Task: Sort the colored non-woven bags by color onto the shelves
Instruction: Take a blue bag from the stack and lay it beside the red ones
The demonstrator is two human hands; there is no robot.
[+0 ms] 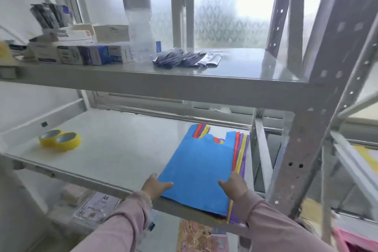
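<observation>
A stack of coloured non-woven bags [199, 168] lies on the right part of the middle shelf [114, 149], a blue bag on top. Red, yellow and purple edges [241, 149] stick out along its right side and at the back left. My left hand [155, 187] grips the stack's near left corner, thumb on the blue bag. My right hand [233, 187] grips the near right edge, thumb on top. The stack's near end hangs slightly over the shelf's front edge.
Two yellow tape rolls [60, 140] sit on the middle shelf's left side. The upper shelf [245, 63] carries boxes [81, 51], a water bottle [136, 12] and dark packets [184, 58]. A perforated metal upright [306, 139] stands close on the right. Paper packs lie on the shelf below.
</observation>
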